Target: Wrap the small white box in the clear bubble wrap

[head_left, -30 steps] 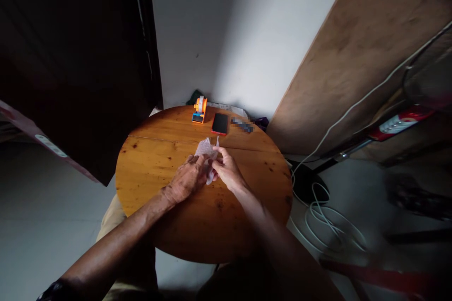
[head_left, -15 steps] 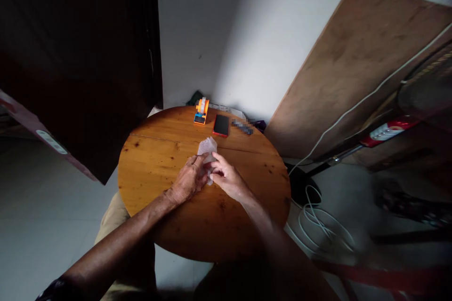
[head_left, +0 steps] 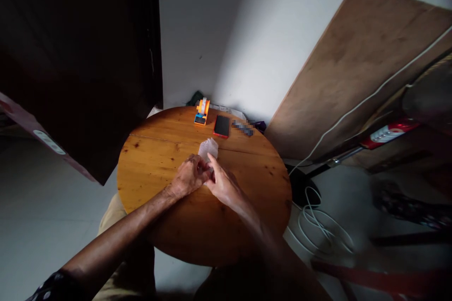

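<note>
Hands since the earlier frame: in the head view, the only one on my feed, I see the right hand [head_left: 225, 185] has come in closer to the left hand [head_left: 190, 175], and their fingertips now meet where a small gap showed half a second ago.
Left hand: its fingers are bent and drawn together, closed on the near part of the bubble wrap [head_left: 208, 146].
Right hand: its forefinger points up and away across the wrap, while the thumb side is against the left fingers; its other fingertips are hidden from me, so I cannot tell whether it has hold of anything.
Bubble wrap: this whitish, translucent piece is at the middle of the round wooden table [head_left: 148, 164], its far end showing beyond the fingers and the rest covered by both hands.
Phone: just beyond the wrap I can make out a dark-screened phone [head_left: 221, 126] with a red edge, lying flat.
Tape dispenser: an orange and blue tape dispenser [head_left: 202, 113] stands near the phone, on its left.
Blurred item: right of the phone is a long pixelated object [head_left: 243, 127] I cannot identify.
Surroundings: a brown board [head_left: 360, 61] leans on the wall [head_left: 212, 33], and a white cable [head_left: 323, 221] is looped on the floor.
</note>
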`<state>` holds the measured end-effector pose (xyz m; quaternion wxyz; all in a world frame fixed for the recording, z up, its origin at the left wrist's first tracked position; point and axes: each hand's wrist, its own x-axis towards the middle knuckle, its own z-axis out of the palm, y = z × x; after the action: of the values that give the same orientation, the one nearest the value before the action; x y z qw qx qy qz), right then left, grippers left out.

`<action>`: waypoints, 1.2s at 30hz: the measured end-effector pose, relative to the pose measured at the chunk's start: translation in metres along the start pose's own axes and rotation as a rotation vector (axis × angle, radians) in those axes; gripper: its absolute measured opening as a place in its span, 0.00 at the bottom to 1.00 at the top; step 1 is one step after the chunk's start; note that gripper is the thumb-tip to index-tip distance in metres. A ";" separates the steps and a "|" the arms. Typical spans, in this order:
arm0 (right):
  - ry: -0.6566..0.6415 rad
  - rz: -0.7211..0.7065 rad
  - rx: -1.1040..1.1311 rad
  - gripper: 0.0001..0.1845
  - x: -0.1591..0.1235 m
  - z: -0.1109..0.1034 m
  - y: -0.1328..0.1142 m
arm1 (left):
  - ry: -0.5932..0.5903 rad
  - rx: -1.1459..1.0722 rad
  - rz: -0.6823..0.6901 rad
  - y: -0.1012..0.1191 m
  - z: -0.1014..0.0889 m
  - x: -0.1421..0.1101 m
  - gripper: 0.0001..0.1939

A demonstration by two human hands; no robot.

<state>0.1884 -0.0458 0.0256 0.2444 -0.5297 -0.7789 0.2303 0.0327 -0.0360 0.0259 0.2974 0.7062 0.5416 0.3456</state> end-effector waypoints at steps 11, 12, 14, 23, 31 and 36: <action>0.164 0.086 0.480 0.21 0.023 -0.041 0.040 | 0.126 0.091 0.188 -0.016 0.017 0.004 0.11; 0.183 0.089 0.476 0.20 0.029 -0.041 0.045 | 0.134 0.079 0.218 -0.017 0.018 0.004 0.14; 0.211 0.060 0.442 0.17 0.037 -0.034 0.051 | 0.121 0.044 0.244 -0.019 0.019 0.005 0.21; 0.207 -0.205 0.069 0.12 0.043 -0.007 0.055 | 0.056 0.035 0.230 -0.022 0.022 0.003 0.30; 0.243 -0.223 0.044 0.14 0.044 -0.005 0.056 | 0.029 0.094 0.503 -0.020 0.017 0.001 0.18; 0.331 0.053 0.256 0.11 0.055 -0.012 0.073 | 0.045 0.059 0.475 -0.023 0.021 0.002 0.18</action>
<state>0.2303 0.0310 -0.0024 0.4281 -0.5453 -0.6782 0.2438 0.0367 -0.0297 -0.0042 0.1747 0.8144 0.3767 0.4054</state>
